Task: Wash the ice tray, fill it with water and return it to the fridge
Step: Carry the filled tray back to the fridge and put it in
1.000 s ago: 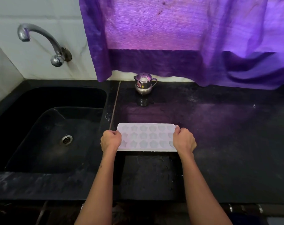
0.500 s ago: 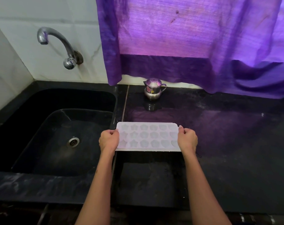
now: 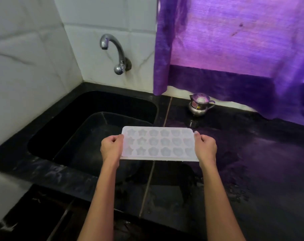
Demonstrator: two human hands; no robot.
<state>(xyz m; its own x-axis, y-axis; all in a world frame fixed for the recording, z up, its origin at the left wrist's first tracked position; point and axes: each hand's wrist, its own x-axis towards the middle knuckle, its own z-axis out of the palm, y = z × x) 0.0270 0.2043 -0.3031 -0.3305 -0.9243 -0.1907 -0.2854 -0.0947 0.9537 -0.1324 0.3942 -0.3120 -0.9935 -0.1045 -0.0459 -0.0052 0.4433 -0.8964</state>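
We find the tray (image 3: 158, 144) held level in the air, gripped at both short ends. It is white, with three rows of moulded cavities, stars toward the left end and rounder flower shapes toward the right. Whether the cavities hold water we cannot tell.

The left hand (image 3: 111, 150) has its grip closed on the tray's left end, fingers curled under and thumb on the top edge. The right hand (image 3: 206, 147) has its grip closed on the right end in the same way, with the thumb lying along the tray's corner. Both forearms reach up from the lower edge of the view.

The tray's left part hangs above the sink (image 3: 88, 129), a black basin set into the table (image 3: 252, 171). Its right part hangs above the dark, speckled table surface, across the seam that runs beside the basin. A few drops cling to the tray's near edge.

The tap (image 3: 115, 53) is mounted on the white tiled wall (image 3: 34, 58) behind the sink, well apart from the tray, spout curving to the left. We see no water running from it.

A small steel pot (image 3: 199, 104) with a lid stands on the table behind the tray, close under the hem of a purple curtain (image 3: 234, 49).
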